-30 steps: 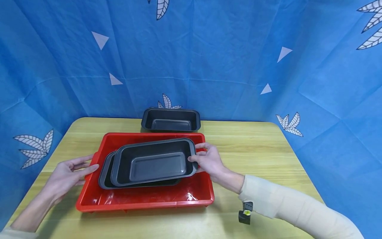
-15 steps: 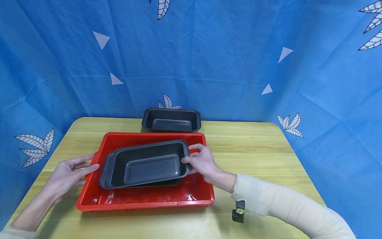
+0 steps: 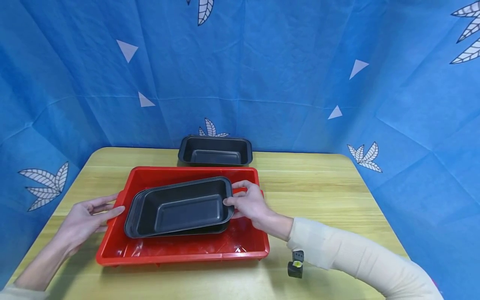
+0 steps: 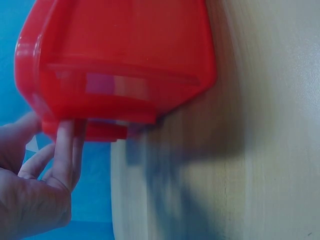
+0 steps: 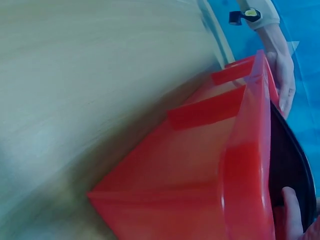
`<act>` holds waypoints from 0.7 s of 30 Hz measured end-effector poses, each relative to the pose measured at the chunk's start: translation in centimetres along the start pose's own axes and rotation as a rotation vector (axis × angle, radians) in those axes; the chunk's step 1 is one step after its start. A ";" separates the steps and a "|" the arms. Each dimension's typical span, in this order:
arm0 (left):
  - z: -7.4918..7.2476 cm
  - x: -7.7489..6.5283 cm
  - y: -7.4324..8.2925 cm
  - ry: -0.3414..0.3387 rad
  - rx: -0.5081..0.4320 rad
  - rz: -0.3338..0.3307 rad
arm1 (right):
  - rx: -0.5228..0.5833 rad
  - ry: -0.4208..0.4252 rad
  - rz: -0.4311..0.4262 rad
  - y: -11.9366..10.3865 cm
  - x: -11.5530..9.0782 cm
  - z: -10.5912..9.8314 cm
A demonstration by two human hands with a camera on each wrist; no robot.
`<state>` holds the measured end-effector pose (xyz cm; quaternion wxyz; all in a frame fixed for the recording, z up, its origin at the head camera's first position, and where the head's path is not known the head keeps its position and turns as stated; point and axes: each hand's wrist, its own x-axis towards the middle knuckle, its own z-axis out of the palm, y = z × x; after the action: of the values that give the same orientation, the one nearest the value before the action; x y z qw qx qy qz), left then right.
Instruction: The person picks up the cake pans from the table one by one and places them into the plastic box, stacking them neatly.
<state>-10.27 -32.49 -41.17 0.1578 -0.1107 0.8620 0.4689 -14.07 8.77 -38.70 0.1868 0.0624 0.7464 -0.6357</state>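
Observation:
A dark grey loaf pan (image 3: 189,211) lies tilted over a second loaf pan (image 3: 217,228) inside a red plastic bin (image 3: 180,259). Most of the lower pan is hidden. My right hand (image 3: 251,205) pinches the upper pan's right end, thumb on the inner side and fingers outside. My left hand (image 3: 84,221) holds the bin's left rim, thumb above it. In the left wrist view, fingers of the left hand (image 4: 57,170) reach up under the red rim. Only a thumb and part of the right hand (image 5: 294,220) show in the right wrist view, beside the dark pan.
Behind the bin, another dark loaf pan (image 3: 215,156) stands near the far edge of the wooden table (image 3: 311,183). A blue printed curtain (image 3: 240,75) hangs beyond the table and along its sides.
My right hand has moved left with the upper loaf pan, which now sits lower and more nearly over the second pan. The left hand and the bin have stayed put.

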 end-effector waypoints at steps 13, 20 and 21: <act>0.2 0.0 0.0 0.003 -0.006 -0.010 | -0.033 -0.016 0.048 1.2 -0.1 0.5; 0.1 0.1 0.0 0.002 0.000 -0.009 | -0.047 -0.072 0.063 1.0 -0.2 0.0; 0.1 0.1 0.0 0.002 0.001 -0.009 | -0.052 -0.076 0.065 0.9 -0.3 -0.1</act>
<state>-10.35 -32.42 -41.20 0.1593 -0.1150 0.8619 0.4675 -13.51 9.04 -39.44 0.2371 0.0576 0.7525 -0.6117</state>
